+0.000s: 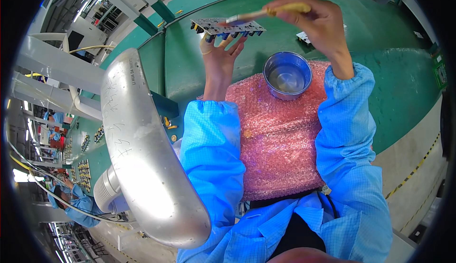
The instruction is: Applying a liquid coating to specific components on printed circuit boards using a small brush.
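My left hand (221, 56) holds up a circuit board (209, 24) from below, its fingers at the board's underside edge. Blue and black components hang from the board's lower side, while the upper face looks pale with small dark marks. In my right hand (318, 23) is a brush (256, 15) with a yellow handle, gripped near the handle's end. The brush's bristles reach over the top face of the board and are blurred, so contact is hard to judge. Below my right hand stands a round metal bowl (288, 95) with liquid in it.
Pink bubble wrap (280, 144) covers the green table (380, 87) in front of me, under the bowl. Another board (304, 37) lies behind my right hand. A large silver duct hood (142, 144) stands close on my left. A person (78, 206) works at far left.
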Tool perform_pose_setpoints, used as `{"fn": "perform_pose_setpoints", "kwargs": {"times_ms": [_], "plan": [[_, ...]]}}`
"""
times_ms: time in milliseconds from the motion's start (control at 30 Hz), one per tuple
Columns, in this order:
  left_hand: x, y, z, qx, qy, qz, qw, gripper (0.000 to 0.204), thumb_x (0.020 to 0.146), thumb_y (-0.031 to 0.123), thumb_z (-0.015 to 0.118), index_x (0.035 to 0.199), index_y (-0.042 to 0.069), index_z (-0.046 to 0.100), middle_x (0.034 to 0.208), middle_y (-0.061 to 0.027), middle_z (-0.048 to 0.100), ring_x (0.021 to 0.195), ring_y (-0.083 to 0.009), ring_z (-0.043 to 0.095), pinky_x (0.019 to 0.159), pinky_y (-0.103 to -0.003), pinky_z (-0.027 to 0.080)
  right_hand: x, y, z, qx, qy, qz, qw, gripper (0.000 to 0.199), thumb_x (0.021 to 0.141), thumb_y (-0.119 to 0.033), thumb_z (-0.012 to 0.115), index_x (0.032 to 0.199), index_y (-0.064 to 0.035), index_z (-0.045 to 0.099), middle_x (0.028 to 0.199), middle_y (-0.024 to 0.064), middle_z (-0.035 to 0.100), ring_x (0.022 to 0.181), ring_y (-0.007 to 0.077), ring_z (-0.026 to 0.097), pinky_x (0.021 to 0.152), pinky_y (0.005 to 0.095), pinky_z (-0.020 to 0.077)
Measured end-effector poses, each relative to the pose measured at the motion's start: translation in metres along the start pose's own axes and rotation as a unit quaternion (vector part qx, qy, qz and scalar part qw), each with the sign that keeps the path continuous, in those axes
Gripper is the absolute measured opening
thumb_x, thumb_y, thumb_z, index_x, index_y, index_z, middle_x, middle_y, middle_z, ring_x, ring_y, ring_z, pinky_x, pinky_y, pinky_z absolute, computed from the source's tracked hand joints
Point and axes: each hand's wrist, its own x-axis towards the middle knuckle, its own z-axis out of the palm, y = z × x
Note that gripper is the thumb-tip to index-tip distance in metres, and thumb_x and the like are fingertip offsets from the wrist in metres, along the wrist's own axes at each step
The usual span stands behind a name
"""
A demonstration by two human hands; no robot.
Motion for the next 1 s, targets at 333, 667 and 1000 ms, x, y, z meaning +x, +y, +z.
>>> {"fn": "perform_pose_setpoints", "kwargs": {"times_ms": [333,667,1000], "plan": [[-0.002,-0.002,0.008,0.014,-0.054,-0.004,0.998,0.055,0.095,0.046,0.042,0.136,0.011,0.035,0.131,-0.0168,0.044,0.114,-0.0437,0.054,0.096,-0.044,0.044,0.005,0.029,0.022,0.296,0.139,0.155,0.932,0.030,0.090,-0.019,0.063,0.111,0.0029,0.064,0.102,0.0106,0.066,0.084,0.0179,0.067,0.081,0.0268,0.0555],[-0.002,0.004,0.004,0.022,-0.102,0.026,0.994,0.064,0.093,0.050,0.042,0.140,0.008,0.031,0.137,-0.0183,0.043,0.115,-0.0472,0.052,0.094,-0.047,0.045,-0.001,0.065,0.009,0.230,0.137,0.235,0.934,0.032,0.089,-0.021,0.065,0.108,0.0039,0.065,0.097,0.0110,0.066,0.085,0.0162,0.067,0.082,0.0262,0.0553],[-0.005,0.024,0.013,-0.061,-0.095,0.089,0.990,0.088,0.078,0.070,0.052,0.142,0.013,0.033,0.143,-0.0237,0.034,0.120,-0.0593,0.039,0.095,-0.056,0.044,-0.016,0.105,-0.045,0.141,0.209,0.254,0.934,0.027,0.089,-0.016,0.064,0.104,0.0055,0.066,0.096,0.0116,0.067,0.083,0.0167,0.068,0.080,0.0245,0.0555]]}}
